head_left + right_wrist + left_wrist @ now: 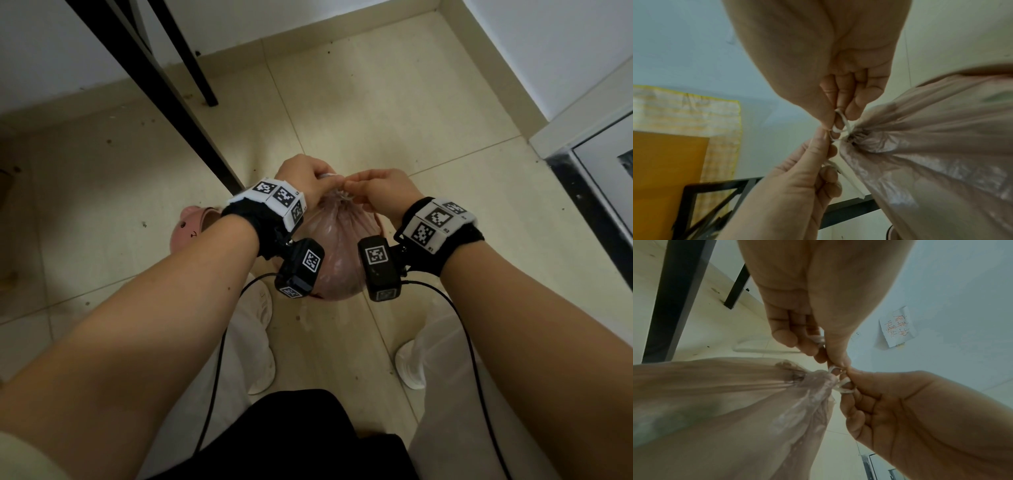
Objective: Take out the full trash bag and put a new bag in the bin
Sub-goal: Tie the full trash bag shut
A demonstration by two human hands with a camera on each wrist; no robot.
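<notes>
The full trash bag (337,246), of thin pink plastic, hung low between the two hands above the tiled floor (394,113), in front of the person's legs. Its mouth was gathered shut into a tight pucker, and a white drawstring (842,382) emerged from that pucker in small loops.

The left hand (305,178) held the drawstring at the top of the bag, its grip a pinch of thumb against curled fingers on one strand. The right hand (380,192) met it fingertip to fingertip, its grip likewise a pinch on the drawstring, with a loop wound round one finger. A loose end of the drawstring trailed down beside the bag in the right wrist view.

Each wrist carried a black band with marker tiles and a small camera with a cable. A pink slipper (191,222) lay on the floor to the left of the bag. A black desk leg (164,89) slanted across the floor beyond it. A handwritten paper note (898,326) was stuck on the wall.
</notes>
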